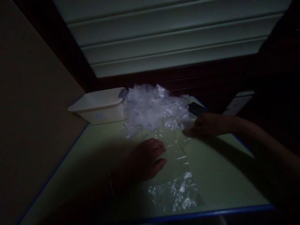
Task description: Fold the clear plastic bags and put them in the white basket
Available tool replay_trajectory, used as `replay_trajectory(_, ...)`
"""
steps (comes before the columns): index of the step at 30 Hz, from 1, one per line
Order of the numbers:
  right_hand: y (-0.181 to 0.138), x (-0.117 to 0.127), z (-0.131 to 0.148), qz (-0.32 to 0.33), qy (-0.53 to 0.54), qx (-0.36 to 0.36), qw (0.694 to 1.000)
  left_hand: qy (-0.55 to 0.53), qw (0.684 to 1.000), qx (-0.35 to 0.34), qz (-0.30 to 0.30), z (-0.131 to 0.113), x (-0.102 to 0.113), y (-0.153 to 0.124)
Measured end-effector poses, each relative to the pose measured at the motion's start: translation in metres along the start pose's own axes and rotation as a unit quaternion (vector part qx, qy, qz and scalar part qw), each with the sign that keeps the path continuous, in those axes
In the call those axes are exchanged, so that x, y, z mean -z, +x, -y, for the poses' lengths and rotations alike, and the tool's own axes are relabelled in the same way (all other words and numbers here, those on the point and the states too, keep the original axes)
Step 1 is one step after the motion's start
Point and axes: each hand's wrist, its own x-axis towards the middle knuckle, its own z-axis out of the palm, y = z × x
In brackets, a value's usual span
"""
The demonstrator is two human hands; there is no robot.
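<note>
A clear plastic bag (173, 165) lies flat on the pale green table (225, 175), stretching toward the front edge. My left hand (150, 159) is over its left side, thumb and fingers curved and apart, holding nothing. Behind the bag is a heap of crumpled clear plastic bags (152, 106). At the heap's right end, my right hand (206, 125) has its fingers drawn together at the edge of thin plastic. Its fingertips are dark and blurred. Just beyond that hand, a dark flat rectangular object (197, 108) is partly hidden.
A white plastic bin (105, 114) with a grey handle stands left of the heap, near the wall (35, 93). A pale device or box (237, 104) is past the table's right side. Slatted shutters (173, 40) rise behind. Blue edging (211, 213) borders the table. Light is dim.
</note>
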Motion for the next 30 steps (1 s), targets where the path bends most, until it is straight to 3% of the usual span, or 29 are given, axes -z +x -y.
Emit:
replay_trajectory(5,0.006,-0.003,0.0,0.003,0.022,0.032,0.999,0.0,1.0,0.005,0.001,-0.003,0.001,-0.002)
replay_trajectory(10,0.007,-0.004,-0.003,-0.066,0.054,0.059,0.995,-0.003,1.0,0.007,-0.009,-0.002,-0.002,-0.004)
replay_trajectory(15,0.009,-0.007,-0.003,-0.026,0.056,0.109,0.992,-0.006,1.0,0.0,-0.019,0.0,-0.004,-0.005)
replay_trajectory(23,0.009,-0.01,0.005,-0.023,0.04,0.105,0.993,-0.007,1.0,0.003,-0.017,-0.002,-0.002,-0.004)
replay_trajectory(27,0.002,-0.007,0.017,-0.011,0.13,0.117,0.985,-0.004,1.0,0.001,-0.015,-0.002,-0.002,-0.003)
replay_trajectory(30,-0.002,-0.007,0.03,0.01,0.256,0.126,0.958,-0.004,1.0,0.002,-0.009,-0.002,-0.002,-0.002)
